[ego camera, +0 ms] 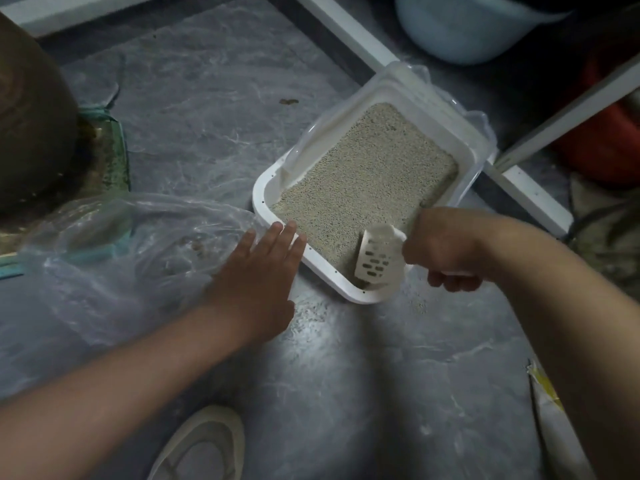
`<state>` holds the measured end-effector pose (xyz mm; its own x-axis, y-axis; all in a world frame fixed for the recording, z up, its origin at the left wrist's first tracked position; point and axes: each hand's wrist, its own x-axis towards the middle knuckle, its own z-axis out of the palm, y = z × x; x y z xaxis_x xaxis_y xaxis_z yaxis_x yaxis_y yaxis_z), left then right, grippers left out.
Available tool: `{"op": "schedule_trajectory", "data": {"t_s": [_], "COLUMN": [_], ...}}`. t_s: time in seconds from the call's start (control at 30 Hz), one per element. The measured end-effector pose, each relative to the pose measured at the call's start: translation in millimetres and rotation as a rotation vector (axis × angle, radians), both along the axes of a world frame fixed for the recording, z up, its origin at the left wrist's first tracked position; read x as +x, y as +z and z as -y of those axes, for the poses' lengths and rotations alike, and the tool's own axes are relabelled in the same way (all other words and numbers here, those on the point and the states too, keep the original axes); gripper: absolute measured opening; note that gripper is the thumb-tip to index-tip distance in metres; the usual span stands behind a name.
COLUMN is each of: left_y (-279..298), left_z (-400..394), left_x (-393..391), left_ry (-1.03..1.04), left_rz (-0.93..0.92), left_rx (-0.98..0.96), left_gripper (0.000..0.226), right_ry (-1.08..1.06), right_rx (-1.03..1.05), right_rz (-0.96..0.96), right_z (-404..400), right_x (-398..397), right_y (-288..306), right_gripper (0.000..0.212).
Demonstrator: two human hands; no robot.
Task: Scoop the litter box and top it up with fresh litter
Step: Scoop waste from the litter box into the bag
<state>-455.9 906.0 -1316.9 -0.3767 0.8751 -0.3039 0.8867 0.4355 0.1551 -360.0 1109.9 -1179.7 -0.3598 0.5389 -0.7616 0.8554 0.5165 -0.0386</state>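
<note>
A pale shoe [202, 445] lies nearest; the left hand [258, 271], fingers straight, touches the litter box [263, 188] rim; the right hand [446, 251] grips a slotted scoop [377, 259] (blade in the litter [367, 178]).

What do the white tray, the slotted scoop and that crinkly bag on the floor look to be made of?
The litter box looks like moulded white plastic: smooth, slightly glossy rim with rounded corners. The scoop, held in the right hand, seems to be the same sort of rigid pale plastic, with clean-cut slots. The bag is probably thin clear plastic film: see-through, wrinkled, catching shiny highlights.
</note>
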Motion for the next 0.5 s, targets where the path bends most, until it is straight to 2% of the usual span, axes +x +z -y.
{"op": "schedule_trajectory", "data": {"t_s": [0.2, 0.5], "left_y": [-6, -15], "left_z": [-1, 5], "left_x": [5, 5], "left_ry": [-0.01, -0.01], "left_rz": [-0.049, -0.028], "left_rx": [-0.038, 0.035], "left_gripper": [0.098, 0.103], "right_ry": [-0.193, -0.557], "right_rx": [-0.223, -0.497], "right_rz": [0.115, -0.086], "right_z": [-20, -13], "right_x": [-31, -25], "right_y": [-18, -47], "right_gripper": [0.019, 0.017]}}
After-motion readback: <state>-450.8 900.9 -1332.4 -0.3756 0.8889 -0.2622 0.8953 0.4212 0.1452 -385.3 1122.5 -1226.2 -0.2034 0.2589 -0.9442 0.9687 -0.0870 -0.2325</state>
